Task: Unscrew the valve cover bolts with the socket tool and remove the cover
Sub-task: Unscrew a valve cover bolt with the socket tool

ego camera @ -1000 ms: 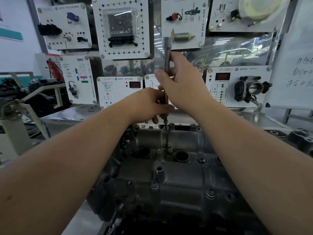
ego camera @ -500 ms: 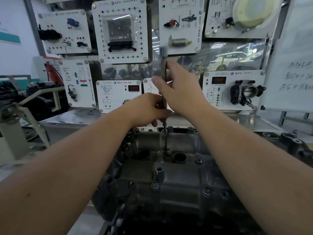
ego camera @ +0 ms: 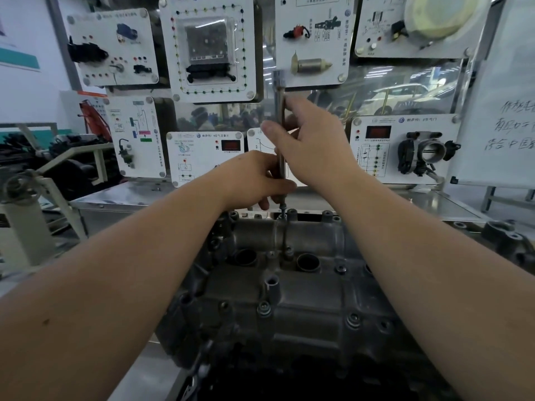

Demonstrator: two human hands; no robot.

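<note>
Right hand (ego camera: 314,149) pinches socket tool (ego camera: 280,117) mid-shaft, thumb at 9 o'clock of it. Left hand (ego camera: 254,180) curls round the lower shaft. Tool upright, tip on a bolt (ego camera: 283,216) at the 12 o'clock edge of the valve cover (ego camera: 289,290). Throttle body panel (ego camera: 405,149) at 2 o'clock.

You have two hands on job: left hand (ego camera: 254,178), right hand (ego camera: 315,146). One socket tool (ego camera: 280,120), upright. One valve cover (ego camera: 289,285) before you. Two open round wells (ego camera: 308,262) visible on its top. You see at least four bolts (ego camera: 264,307) seated on near part of cover; far-edge bolts too small for you to count. Seven white panels (ego camera: 207,47) on wall ahead of you. One whiteboard (ego camera: 503,111) at your right.
</note>
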